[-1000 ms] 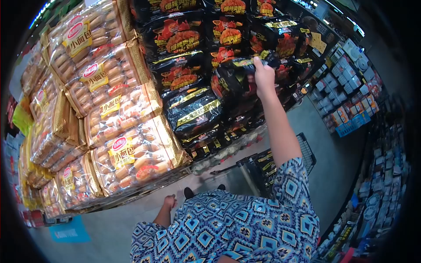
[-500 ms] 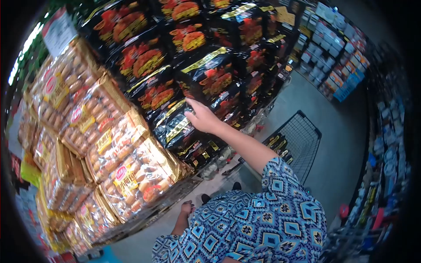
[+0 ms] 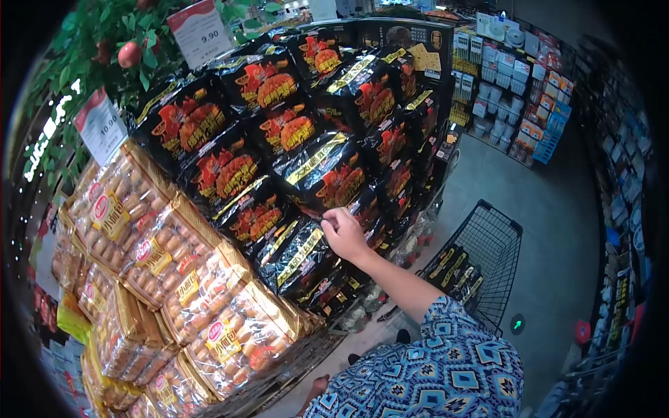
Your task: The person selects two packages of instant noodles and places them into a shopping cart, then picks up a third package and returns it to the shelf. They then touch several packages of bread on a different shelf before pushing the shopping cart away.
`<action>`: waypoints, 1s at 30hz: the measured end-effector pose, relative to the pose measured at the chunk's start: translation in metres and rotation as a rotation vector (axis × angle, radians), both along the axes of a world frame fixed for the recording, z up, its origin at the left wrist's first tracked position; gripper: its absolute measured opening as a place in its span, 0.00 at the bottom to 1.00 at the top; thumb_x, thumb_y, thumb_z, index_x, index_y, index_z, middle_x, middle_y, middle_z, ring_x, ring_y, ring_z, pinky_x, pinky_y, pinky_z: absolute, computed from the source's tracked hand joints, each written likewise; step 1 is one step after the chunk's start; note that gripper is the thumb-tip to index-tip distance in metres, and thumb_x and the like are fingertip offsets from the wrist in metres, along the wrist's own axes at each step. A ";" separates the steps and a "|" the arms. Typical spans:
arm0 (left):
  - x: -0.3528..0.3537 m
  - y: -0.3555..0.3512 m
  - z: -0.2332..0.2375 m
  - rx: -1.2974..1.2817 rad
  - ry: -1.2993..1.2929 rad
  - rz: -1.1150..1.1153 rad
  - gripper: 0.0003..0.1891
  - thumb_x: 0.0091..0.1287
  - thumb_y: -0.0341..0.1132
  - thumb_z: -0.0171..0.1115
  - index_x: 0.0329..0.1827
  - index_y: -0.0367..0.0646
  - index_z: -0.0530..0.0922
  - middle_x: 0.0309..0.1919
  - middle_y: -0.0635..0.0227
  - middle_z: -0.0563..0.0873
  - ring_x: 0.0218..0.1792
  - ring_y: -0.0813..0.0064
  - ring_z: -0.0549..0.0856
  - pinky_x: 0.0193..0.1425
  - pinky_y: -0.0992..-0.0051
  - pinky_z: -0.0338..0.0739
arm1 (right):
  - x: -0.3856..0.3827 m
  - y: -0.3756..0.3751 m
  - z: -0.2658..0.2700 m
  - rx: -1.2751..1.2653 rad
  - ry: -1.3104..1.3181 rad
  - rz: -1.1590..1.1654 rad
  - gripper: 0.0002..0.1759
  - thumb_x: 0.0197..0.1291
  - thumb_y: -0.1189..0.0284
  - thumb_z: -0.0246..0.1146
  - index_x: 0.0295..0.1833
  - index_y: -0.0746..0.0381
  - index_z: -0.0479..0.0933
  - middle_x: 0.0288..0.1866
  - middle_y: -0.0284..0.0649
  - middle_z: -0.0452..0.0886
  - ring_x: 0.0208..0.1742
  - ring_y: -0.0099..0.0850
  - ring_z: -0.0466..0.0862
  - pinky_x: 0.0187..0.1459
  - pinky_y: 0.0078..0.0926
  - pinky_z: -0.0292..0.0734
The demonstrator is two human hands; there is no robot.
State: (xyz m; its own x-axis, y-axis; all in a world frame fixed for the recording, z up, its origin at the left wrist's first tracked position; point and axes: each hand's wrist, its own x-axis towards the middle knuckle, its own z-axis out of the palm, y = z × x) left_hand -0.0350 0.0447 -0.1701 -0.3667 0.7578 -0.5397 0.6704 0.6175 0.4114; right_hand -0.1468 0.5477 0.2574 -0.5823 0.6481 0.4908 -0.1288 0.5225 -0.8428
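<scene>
My right hand [image 3: 343, 233] reaches into a stack of shiny black packages with red and yellow print. Its fingers are curled together at the lower edge of one black package [image 3: 324, 173], just above another black package [image 3: 293, 256] lower in the stack. My left hand [image 3: 319, 384] hangs low beside my patterned shirt, near the bottom edge of the view; its fingers are too small and dark to make out. To the left, clear bags of small bread rolls [image 3: 226, 338] with gold edges are piled up.
A wire shopping cart [image 3: 491, 261] holding several black packages [image 3: 453, 275] stands on the grey floor at the right. Price signs [image 3: 200, 31] rise above the stacks, near leaves and a red fruit [image 3: 129, 55]. Stocked shelves [image 3: 502, 87] stand farther back and along the right.
The view has tilted up, so the stacks and cart appear lower and more signs and leaves show. My right hand's fingers, extended before, are now curled in at the package edge.
</scene>
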 end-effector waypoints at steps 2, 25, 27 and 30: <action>-0.001 -0.013 -0.008 0.002 -0.142 0.307 0.19 0.70 0.44 0.51 0.47 0.35 0.76 0.37 0.57 0.86 0.34 0.63 0.87 0.34 0.67 0.78 | 0.002 0.012 -0.015 0.020 -0.092 -0.023 0.11 0.59 0.70 0.62 0.43 0.65 0.73 0.41 0.46 0.77 0.45 0.42 0.80 0.47 0.36 0.75; -0.044 0.089 -0.036 -0.033 -0.845 0.954 0.19 0.72 0.48 0.51 0.49 0.39 0.73 0.40 0.57 0.85 0.35 0.66 0.86 0.38 0.70 0.80 | 0.300 0.056 -0.231 -0.064 -0.961 -0.255 0.21 0.57 0.65 0.61 0.54 0.64 0.73 0.54 0.52 0.76 0.59 0.51 0.72 0.60 0.46 0.68; -0.044 0.092 -0.036 -0.053 -0.835 0.978 0.18 0.72 0.48 0.51 0.49 0.40 0.73 0.41 0.58 0.85 0.35 0.66 0.86 0.38 0.70 0.80 | 0.325 0.047 -0.241 -0.067 -0.881 -0.250 0.26 0.57 0.66 0.63 0.61 0.63 0.70 0.60 0.52 0.73 0.61 0.51 0.71 0.62 0.46 0.67; -0.044 0.100 -0.033 -0.068 -0.824 1.016 0.18 0.72 0.47 0.51 0.50 0.40 0.73 0.41 0.58 0.85 0.36 0.66 0.86 0.38 0.70 0.80 | 0.324 0.038 -0.242 -0.052 -0.869 -0.331 0.28 0.57 0.67 0.63 0.62 0.65 0.70 0.62 0.53 0.72 0.64 0.51 0.69 0.64 0.45 0.65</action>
